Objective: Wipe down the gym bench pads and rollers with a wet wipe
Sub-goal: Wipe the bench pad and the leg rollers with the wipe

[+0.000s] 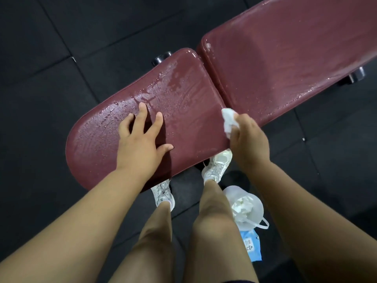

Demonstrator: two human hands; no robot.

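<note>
The dark red seat pad [183, 119] is seen mid-frame, streaked and beaded with wet all over. The back pad [295, 58] is butted up just beside it toward 1 o'clock, shiny with streaks too. The left hand [140, 139] is laid on the seat, fingers spread and straight, nothing held. The right hand [252, 139] is parked at the seat's 3 o'clock edge, by the gap between the pads, fingers curled round a scrunched white wipe [228, 121]. The wipe is poking out the top of the fist, and it looks to be touching the seat's corner. Down on the floor [51, 58] at about 5 o'clock, a see-through bag [231, 192] is sat open beside the right leg, and white wads [243, 205] can be seen inside it. A blue pack [250, 248] is tucked just below the bag, partly hidden by the leg; whether it's open can't be told.
</note>
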